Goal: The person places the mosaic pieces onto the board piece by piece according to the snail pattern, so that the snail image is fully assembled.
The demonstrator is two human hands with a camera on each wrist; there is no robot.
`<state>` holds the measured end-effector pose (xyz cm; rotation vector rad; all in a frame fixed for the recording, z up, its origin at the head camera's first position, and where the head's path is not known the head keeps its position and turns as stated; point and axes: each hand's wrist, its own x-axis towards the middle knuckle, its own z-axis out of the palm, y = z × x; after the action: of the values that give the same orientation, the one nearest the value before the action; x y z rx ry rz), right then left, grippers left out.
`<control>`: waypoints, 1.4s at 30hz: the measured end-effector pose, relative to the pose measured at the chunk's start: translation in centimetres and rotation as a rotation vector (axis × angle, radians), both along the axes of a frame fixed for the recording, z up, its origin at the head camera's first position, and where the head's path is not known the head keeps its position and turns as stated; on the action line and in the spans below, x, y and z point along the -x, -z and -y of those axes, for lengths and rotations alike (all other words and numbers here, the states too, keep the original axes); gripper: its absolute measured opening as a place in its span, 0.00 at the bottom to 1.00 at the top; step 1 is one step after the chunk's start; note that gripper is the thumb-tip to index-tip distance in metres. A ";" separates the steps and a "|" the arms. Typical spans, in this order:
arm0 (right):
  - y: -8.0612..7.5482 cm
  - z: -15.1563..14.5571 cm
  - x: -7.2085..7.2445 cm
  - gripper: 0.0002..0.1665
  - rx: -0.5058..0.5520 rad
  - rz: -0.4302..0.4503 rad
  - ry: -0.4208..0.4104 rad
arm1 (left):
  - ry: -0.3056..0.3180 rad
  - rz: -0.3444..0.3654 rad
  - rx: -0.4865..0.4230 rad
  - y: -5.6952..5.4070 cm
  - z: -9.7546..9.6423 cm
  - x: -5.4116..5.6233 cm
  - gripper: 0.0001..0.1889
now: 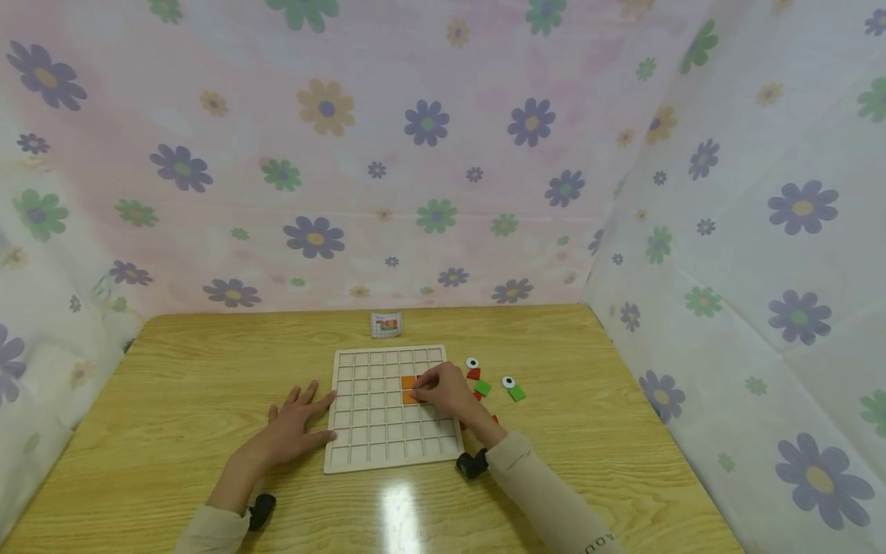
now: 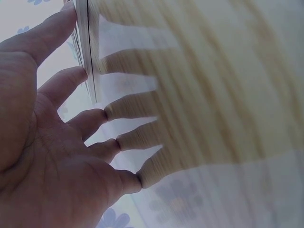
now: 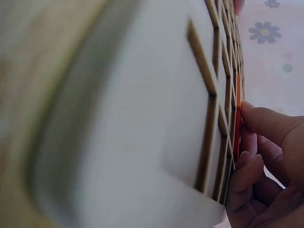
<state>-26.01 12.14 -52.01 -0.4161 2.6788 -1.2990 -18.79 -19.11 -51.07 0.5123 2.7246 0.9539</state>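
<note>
A pale wooden grid board [image 1: 370, 450] lies on the table. Orange tiles [image 1: 408, 382] sit in its cells, with a bit of red tile [image 1: 420, 378] beside them, partly hidden by my right hand [image 1: 446, 392]. That hand reaches over the board from the right, thumb and fingertips curled together at the lower orange tile. In the right wrist view, the thumb meets the orange piece [image 3: 239, 90] near a red piece [image 3: 237, 137]. My left hand [image 1: 294, 427] rests with spread fingers at the board's left edge; in the left wrist view, its thumb and a finger touch the board's side [image 2: 88, 52].
Right of the board lie loose pieces: green tiles [image 1: 483, 388], red pieces [image 1: 474, 374] and round eye pieces [image 1: 508, 382], some partly covered by the right forearm. A small picture card [image 1: 386, 325] lies behind the board. Flowered sheets [image 1: 374, 185] surround the wooden table [image 1: 208, 369].
</note>
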 end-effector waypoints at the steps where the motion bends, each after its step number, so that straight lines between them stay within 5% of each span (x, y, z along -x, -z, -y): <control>1: 0.0 0.0 0.0 0.05 -0.003 -0.005 -0.006 | -0.002 0.003 -0.004 0.0 0.0 0.0 0.39; 22: -0.2 -0.2 -0.6 0.04 0.013 -0.001 -0.014 | -0.002 0.008 -0.023 0.1 0.1 -0.1 0.39; 30: -0.4 -1.5 -1.0 0.07 0.137 -0.030 -0.023 | -0.002 0.017 -0.015 0.1 0.1 -0.1 0.40; 42: -0.9 -5.7 -1.1 0.06 0.173 -0.101 0.145 | -0.001 0.015 -0.012 0.0 0.0 -0.2 0.39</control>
<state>-24.87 17.80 -51.14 -0.3186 2.7329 -1.5999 -18.57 -19.09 -51.08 0.5038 2.7076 0.9716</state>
